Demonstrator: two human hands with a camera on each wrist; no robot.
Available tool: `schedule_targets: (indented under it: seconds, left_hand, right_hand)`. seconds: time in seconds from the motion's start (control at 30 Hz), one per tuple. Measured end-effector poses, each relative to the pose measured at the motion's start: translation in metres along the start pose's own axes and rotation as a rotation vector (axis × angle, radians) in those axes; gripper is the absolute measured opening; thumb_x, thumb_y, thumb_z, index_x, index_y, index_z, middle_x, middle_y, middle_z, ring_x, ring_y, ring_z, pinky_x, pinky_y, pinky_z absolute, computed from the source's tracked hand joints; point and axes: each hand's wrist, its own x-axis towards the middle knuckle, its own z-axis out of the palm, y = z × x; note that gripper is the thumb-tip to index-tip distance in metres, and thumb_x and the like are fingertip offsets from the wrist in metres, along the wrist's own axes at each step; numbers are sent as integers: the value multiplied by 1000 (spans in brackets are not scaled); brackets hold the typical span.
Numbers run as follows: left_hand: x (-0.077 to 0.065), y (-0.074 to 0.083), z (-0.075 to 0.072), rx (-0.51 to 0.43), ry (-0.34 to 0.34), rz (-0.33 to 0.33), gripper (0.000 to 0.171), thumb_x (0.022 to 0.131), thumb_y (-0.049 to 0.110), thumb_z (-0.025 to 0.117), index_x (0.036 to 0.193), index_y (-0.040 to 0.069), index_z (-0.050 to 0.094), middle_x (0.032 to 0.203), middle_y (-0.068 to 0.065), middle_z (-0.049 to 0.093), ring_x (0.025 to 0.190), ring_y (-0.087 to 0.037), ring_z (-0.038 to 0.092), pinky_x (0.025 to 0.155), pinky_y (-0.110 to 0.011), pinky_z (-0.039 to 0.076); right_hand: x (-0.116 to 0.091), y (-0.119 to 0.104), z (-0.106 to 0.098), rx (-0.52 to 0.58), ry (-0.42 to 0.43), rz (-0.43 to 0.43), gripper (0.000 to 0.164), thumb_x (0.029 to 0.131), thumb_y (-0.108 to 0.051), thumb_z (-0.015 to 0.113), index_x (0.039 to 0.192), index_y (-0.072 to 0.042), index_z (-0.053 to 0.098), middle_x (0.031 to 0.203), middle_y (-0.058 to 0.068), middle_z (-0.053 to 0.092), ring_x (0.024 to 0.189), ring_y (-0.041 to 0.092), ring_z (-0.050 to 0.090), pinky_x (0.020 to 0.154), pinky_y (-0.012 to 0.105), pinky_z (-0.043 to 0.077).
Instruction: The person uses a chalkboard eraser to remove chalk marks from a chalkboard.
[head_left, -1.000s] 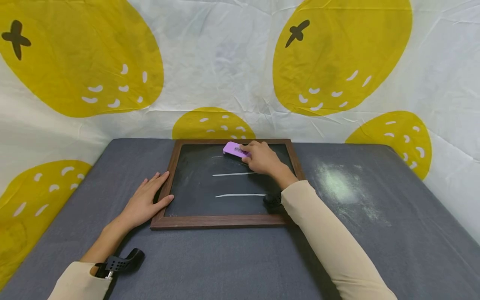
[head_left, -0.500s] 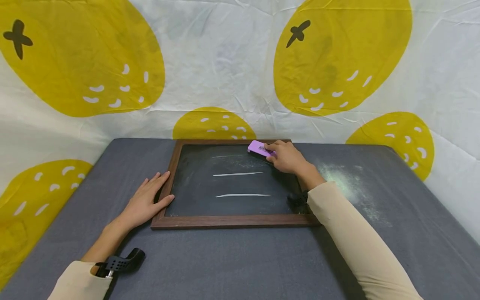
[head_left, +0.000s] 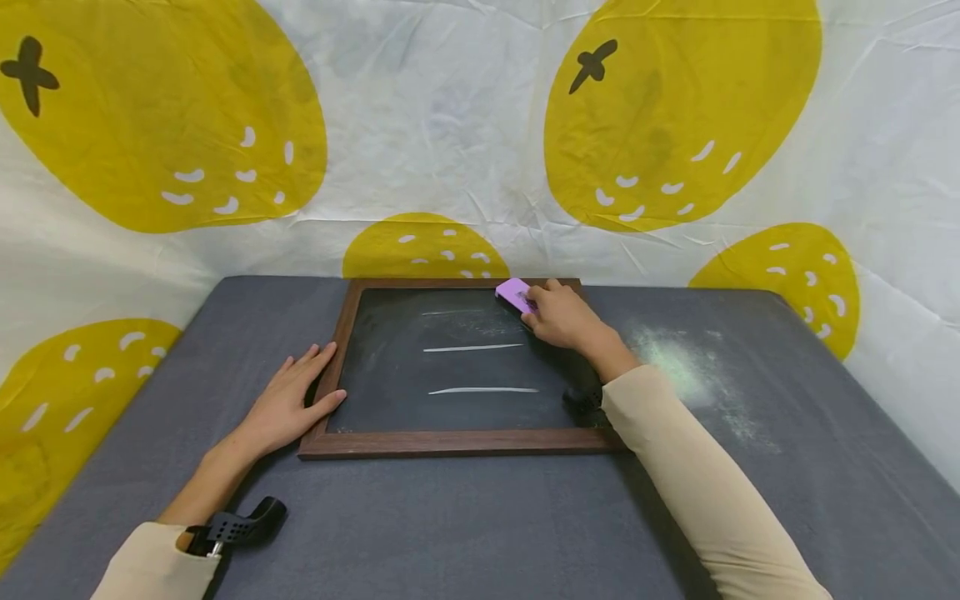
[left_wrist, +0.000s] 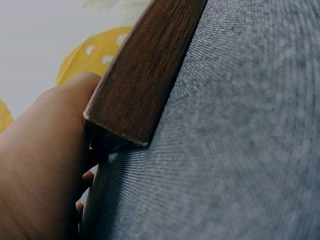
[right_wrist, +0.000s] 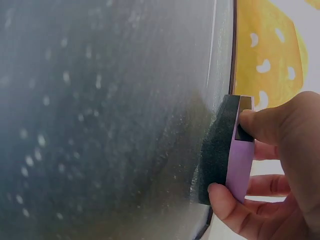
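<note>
A chalkboard [head_left: 390, 371] with a brown wooden frame lies on the table, two bold white lines and one faint line on its dark surface. My left hand [head_left: 288, 408] rests against the frame's left side, its fingers and thumb extended; the left wrist view shows it beside a frame corner [left_wrist: 135, 95]. Near the top right of the board, my right hand [head_left: 566, 315] grips a purple chalkboard eraser [head_left: 513, 293]. In the right wrist view, thumb and fingers pinch the eraser [right_wrist: 241, 167], whose dark felt side [right_wrist: 217, 155] meets the board. Part of the eraser is hidden under the hand.
A grey cloth covers the table [head_left: 450, 525]. To the right of the board, pale chalk dust [head_left: 686, 375] marks the cloth. A white curtain with yellow fruit prints [head_left: 480, 150] hangs directly behind the table's far edge.
My right hand first slid the eraser rightward along the board's top, uncovering more of the lines. Since then the eraser has shifted only slightly and turned a little. My left hand stays put.
</note>
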Motion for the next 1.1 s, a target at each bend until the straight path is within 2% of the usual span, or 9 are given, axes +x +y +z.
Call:
schedule_targets:
  seconds: [0.53,0.77,1.1]
  left_hand:
    - [3,0,-4,-16,-19,0,75,96,39,57,152,3,23,151,-25,27,140,-40,20,114,-54,6]
    - [3,0,-5,-14,-24,2,76,96,40,57,152,4,22,152,-24,26,140,-39,20,114,-54,5]
    - [2,1,-4,-16,-26,-2,76,96,39,57,152,3,22,151,-25,27,140,-40,20,113,-55,5]
  right_hand:
    - [0,-8,1,-73,11,8,37,96,-23,55,125,0,57,110,23,51,98,41,52,86,52,45]
    - [2,-11,0,-96,-22,17,39,97,-25,54,129,-3,56,112,22,50,101,40,51,89,51,44]
    - [7,-18,1,-105,-58,-5,38,98,-24,54,129,-3,55,113,23,49,102,39,50,87,52,46]
